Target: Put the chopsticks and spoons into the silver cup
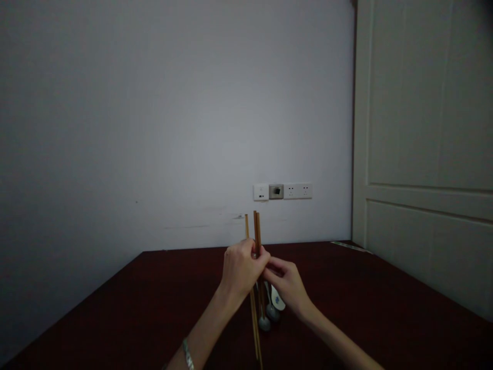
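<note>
My left hand [241, 267] is closed around long wooden chopsticks held nearly upright. One lighter pair [254, 321] runs down on its left side. A darker brown pair [258, 226] rises between thumb and fingers. Close against it, my right hand [287, 282] is pinched, its fingertips meeting the darker chopsticks just below the left thumb. Under the hands show two metal spoons, one with its bowl [264, 323] lower and the other bowl [273, 312] to its right. A white spoon [278, 299] with a blue mark is partly hidden behind my right hand.
The dark red tabletop [173, 293] reaches back to a pale wall [173, 128] with switches and sockets [298, 190]. A light panelled door or cabinet [423, 128] stands along the right side. A thin flat strip [351, 246] lies at the table's back right corner.
</note>
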Demonstrator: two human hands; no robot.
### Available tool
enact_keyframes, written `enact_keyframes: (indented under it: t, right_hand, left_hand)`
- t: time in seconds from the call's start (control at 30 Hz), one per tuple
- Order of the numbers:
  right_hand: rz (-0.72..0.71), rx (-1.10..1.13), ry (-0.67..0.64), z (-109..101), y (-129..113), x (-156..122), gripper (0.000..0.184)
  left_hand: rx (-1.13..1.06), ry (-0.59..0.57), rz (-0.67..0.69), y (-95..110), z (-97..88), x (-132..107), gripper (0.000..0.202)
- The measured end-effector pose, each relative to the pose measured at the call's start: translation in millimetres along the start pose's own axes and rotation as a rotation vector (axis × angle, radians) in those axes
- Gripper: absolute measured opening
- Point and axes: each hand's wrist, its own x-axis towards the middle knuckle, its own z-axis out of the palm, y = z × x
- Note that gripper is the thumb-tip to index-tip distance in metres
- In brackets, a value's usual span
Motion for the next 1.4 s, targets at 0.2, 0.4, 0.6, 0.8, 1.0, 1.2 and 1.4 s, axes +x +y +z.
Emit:
enact_keyframes:
  t: [0.2, 0.4, 0.6, 0.8, 1.0, 1.2, 1.4]
  right_hand:
    - [-0.001, -0.028, 0.035, 4, 3, 2, 0.032]
    - [0.113, 0.088, 0.051, 5, 5, 2, 0.036]
    - [0.173, 0.182, -0.025, 5, 2, 2, 0.033]
    - [0.217, 0.235, -0.082, 3, 6, 3, 0.035]
    - [0.246, 0.258, -0.115, 1, 4, 3, 0.032]
    - [0.303, 0.246, -0.14, -1, -1, 4, 0.035]
    - [0.325, 0.23, -0.161, -3, -1, 5, 0.036]
  left_hand:
    - [-0.055, -0.035, 0.025, -2, -4.5, 2, 0.017]
    - [-0.495, -0.204, -0.069, -12, -7.9, 10, 0.02]
    - [-1.091, -0.399, -0.331, -19, -13.8, 19, 0.033]
    - [-1.192, -0.41, -0.402, -18, -18.9, 17, 0.037]
    - [-1.189, -0.405, -0.397, -17, -20.5, 17, 0.038]
    - [-1.117, -0.4, -0.372, -16, -19.6, 17, 0.036]
    - [-1.083, -0.378, -0.356, -15, -20.1, 16, 0.032]
